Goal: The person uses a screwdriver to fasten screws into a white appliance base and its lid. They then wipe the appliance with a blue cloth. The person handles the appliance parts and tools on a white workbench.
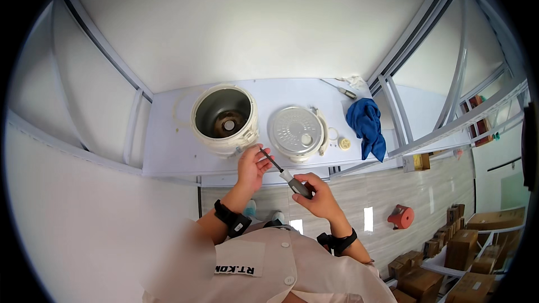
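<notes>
My right hand (319,197) is closed around the grey and white handle of a screwdriver (286,175). Its dark shaft points up and left, and the tip ends at the fingers of my left hand (252,168). Those fingers are curled in; whatever small thing they may pinch at the tip is too small to make out. Just beyond my left hand stands a cream rice cooker body (227,148), uncovered, with a dark interior and a round part at its bottom. To its right lies the detached lid (295,129), its metal inner plate facing up.
A blue cloth (365,126) lies at the table's right end, with a second screwdriver (343,91) behind it. A small yellowish round cap (344,143) and a ring (333,134) sit by the lid. A red stool (401,217) and cardboard boxes (461,248) are on the right.
</notes>
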